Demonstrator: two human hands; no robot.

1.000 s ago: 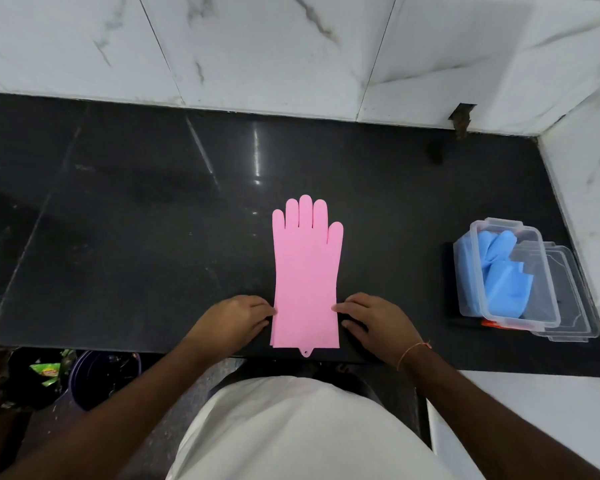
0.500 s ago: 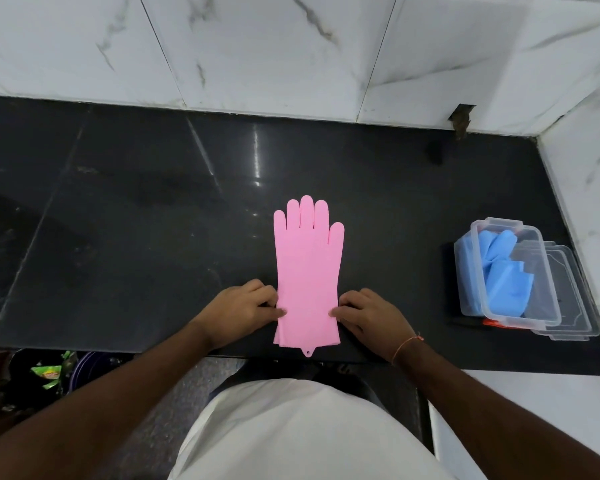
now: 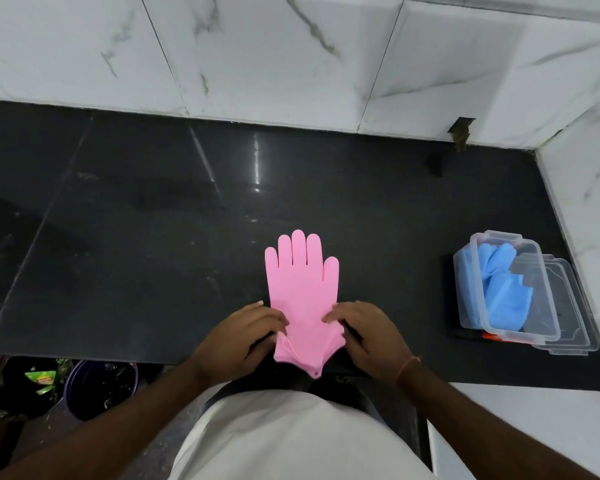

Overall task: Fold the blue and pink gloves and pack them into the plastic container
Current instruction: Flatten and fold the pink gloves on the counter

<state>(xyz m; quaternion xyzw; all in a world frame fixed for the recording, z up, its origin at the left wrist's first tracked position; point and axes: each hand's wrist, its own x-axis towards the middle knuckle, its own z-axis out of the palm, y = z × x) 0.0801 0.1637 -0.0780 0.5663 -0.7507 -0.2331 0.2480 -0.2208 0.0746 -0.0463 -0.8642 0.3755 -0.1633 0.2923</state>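
I have the pink gloves [image 3: 302, 299] lying flat at the centre of the frame on the black counter [image 3: 136, 254], fingers pointing to the top of the picture, cuff at the near edge. Half a second ago the cuff lay flat and square; now its corners are lifted and bunched into a crumpled point at the bottom, so I judge the fold has just begun from the cuff end.

My left hand [image 3: 246, 336] has moved in from the left border of the gloves and now pinches the cuff's left corner, fingers curled narrow around the material. My right hand [image 3: 364, 336] does the same on the right corner, fingertips resting on top of the pink surface, thumb hidden beneath, so I cannot tell how firm that pinch is.

The container [image 3: 515, 287] sits at the right of the frame, well apart from my hands, open, with the blue gloves [image 3: 503, 292] already inside it. Its lid [image 3: 568, 313] appears to lie beneath it, showing on its right side.

That leaves the pink pair as the remaining work. I judge the next move is to carry the cuff up toward the fingertips, keeping both corners level so the layers do not slide apart.
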